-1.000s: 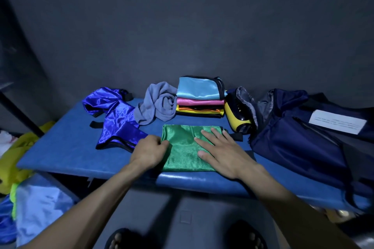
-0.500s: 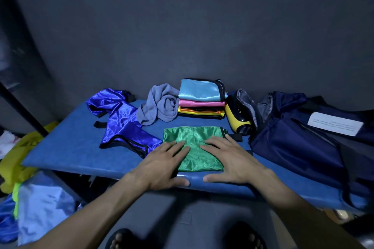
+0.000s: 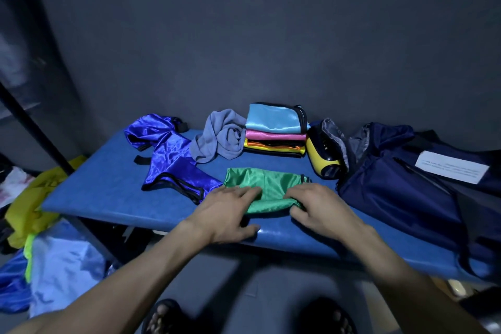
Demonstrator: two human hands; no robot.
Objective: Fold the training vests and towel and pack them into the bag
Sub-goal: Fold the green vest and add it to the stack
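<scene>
Green vest [image 3: 267, 184], label [image 3: 451, 167] illegible

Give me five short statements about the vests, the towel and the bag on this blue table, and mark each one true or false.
1. Both hands are on the green vest. True: the left hand and the right hand are at its near edge.
2. The grey towel is neatly folded. False: it lies crumpled beside the stack of folded vests.
3. A light blue vest tops the stack. True.
4. The royal blue vest is already in the navy bag. False: it lies unfolded on the blue table, left of the green one.
5. The bag sits left of the stack. False: it sits to the right.
</scene>
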